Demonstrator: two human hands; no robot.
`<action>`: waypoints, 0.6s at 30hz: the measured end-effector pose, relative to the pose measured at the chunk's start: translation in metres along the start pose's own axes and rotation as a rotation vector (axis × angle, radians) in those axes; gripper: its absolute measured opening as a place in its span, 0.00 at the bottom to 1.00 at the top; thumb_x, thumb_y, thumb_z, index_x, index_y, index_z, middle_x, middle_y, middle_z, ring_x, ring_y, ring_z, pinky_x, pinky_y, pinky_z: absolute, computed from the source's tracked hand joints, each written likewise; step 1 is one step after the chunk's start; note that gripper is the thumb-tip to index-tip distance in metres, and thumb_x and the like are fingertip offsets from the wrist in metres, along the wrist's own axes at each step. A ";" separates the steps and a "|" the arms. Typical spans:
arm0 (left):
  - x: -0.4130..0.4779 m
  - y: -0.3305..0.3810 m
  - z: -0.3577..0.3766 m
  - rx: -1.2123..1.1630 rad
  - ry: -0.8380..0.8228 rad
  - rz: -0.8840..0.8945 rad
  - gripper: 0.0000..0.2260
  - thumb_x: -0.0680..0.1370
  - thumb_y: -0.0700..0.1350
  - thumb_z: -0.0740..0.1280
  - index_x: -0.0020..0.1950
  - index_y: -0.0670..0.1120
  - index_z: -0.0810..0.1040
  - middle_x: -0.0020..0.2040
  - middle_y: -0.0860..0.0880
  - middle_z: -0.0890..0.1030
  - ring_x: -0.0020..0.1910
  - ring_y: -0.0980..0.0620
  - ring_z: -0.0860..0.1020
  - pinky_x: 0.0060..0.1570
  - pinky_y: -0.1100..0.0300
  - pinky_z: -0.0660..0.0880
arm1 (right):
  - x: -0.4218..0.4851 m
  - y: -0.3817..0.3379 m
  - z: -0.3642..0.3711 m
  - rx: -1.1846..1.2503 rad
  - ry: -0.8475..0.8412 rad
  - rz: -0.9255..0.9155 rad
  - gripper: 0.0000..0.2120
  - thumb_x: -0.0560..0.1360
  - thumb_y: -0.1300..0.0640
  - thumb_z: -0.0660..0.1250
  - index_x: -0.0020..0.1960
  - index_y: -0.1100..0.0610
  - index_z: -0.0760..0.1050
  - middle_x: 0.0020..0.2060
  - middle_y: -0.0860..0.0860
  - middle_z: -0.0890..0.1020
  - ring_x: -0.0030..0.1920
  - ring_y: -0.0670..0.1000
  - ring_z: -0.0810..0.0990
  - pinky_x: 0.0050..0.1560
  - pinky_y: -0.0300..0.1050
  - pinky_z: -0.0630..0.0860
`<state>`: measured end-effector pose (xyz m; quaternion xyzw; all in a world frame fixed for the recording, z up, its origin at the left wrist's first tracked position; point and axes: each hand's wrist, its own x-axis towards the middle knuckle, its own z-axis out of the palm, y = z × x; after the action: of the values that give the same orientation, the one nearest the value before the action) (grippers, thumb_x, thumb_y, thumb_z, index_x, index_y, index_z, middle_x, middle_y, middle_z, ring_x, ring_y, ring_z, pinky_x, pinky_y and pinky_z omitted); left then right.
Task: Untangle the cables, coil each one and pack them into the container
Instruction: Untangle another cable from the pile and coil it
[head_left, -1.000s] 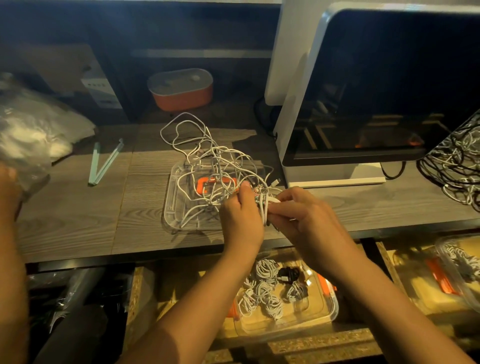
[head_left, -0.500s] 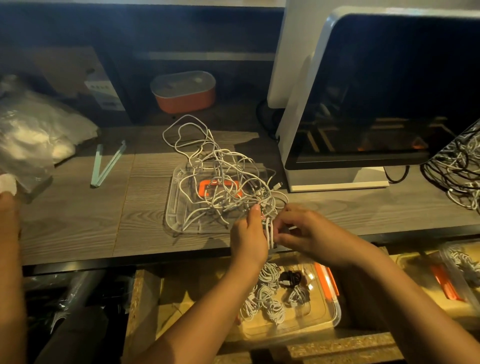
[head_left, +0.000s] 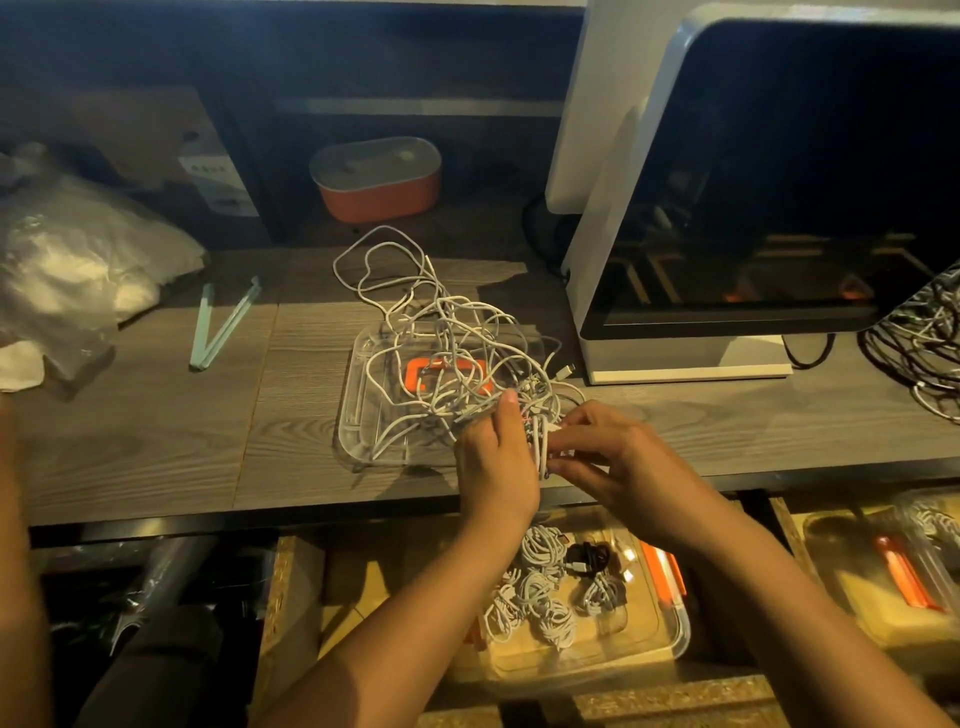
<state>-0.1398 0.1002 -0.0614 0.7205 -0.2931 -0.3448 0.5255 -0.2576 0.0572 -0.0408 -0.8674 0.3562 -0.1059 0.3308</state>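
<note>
A tangle of white cables (head_left: 441, 332) lies over a clear lid (head_left: 363, 410) with an orange clip on the wooden desk. Near the desk's front edge my left hand (head_left: 498, 457) grips a small bundle of white cable loops (head_left: 541, 441), its thumb raised. My right hand (head_left: 618, 457) pinches the same bundle from the right. Below the desk a clear container (head_left: 670, 644) with orange latches holds several coiled white cables (head_left: 540, 597) and one black coil.
A monitor (head_left: 779, 182) stands at the right, with another cable tangle (head_left: 919, 338) beside it. An orange box (head_left: 376, 179) sits at the back, a plastic bag (head_left: 67, 260) and green strips (head_left: 221, 325) at the left. A second container (head_left: 893, 566) lies at lower right.
Both hands have slid slightly toward me and down the desk with the cable bundle. The tangle on the lid has shifted a little.
</note>
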 end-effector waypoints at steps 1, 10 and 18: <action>0.000 0.001 0.000 0.020 -0.018 0.034 0.23 0.82 0.48 0.55 0.26 0.48 0.66 0.22 0.54 0.65 0.21 0.61 0.66 0.23 0.67 0.60 | 0.000 0.001 -0.002 -0.002 -0.010 0.011 0.07 0.75 0.56 0.67 0.51 0.49 0.80 0.47 0.43 0.74 0.48 0.41 0.73 0.48 0.38 0.73; -0.001 -0.006 0.002 0.067 -0.157 0.055 0.22 0.82 0.49 0.55 0.29 0.45 0.70 0.26 0.49 0.69 0.27 0.54 0.67 0.28 0.61 0.61 | 0.001 0.004 -0.017 0.017 -0.233 -0.005 0.03 0.76 0.57 0.65 0.47 0.50 0.72 0.46 0.44 0.72 0.48 0.44 0.72 0.51 0.42 0.73; -0.001 -0.018 0.006 -0.130 -0.260 -0.302 0.19 0.80 0.54 0.58 0.35 0.46 0.79 0.34 0.44 0.78 0.35 0.47 0.77 0.42 0.53 0.72 | -0.003 0.009 -0.015 0.207 -0.279 0.049 0.01 0.77 0.59 0.64 0.48 0.55 0.73 0.45 0.49 0.75 0.46 0.46 0.74 0.50 0.44 0.74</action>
<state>-0.1442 0.1024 -0.0801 0.6702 -0.2245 -0.5279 0.4709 -0.2711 0.0472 -0.0349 -0.8261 0.3153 -0.0124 0.4669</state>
